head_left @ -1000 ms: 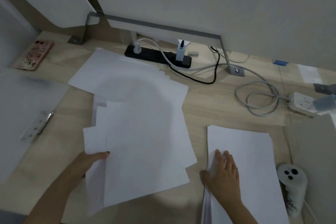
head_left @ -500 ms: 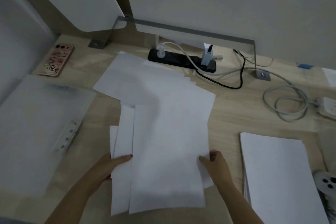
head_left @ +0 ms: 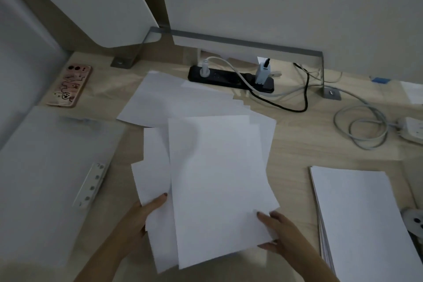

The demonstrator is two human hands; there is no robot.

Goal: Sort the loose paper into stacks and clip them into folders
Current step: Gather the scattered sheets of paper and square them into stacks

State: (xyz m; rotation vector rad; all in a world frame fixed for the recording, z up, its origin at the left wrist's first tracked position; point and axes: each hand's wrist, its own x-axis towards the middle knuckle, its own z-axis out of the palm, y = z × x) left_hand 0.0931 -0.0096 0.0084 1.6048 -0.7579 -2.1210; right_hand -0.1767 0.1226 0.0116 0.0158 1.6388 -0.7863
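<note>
Loose sheets [head_left: 217, 178] on pale wood desk [head_left: 297, 144]; left hand [head_left: 139, 220] and right hand [head_left: 281, 233] grip clamped on their edges.

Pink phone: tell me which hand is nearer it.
Left. The left hand, gripping the loose sheets, lies front-right of the phone; the right hand holds their right edge, farther right.

Left hand [head_left: 142, 217] and right hand [head_left: 280, 230] grip the top sheet [head_left: 217, 188] of the loose paper spread [head_left: 183, 103]; neat stack [head_left: 364, 215] right, apparently a folder [head_left: 45, 181] left.
</note>
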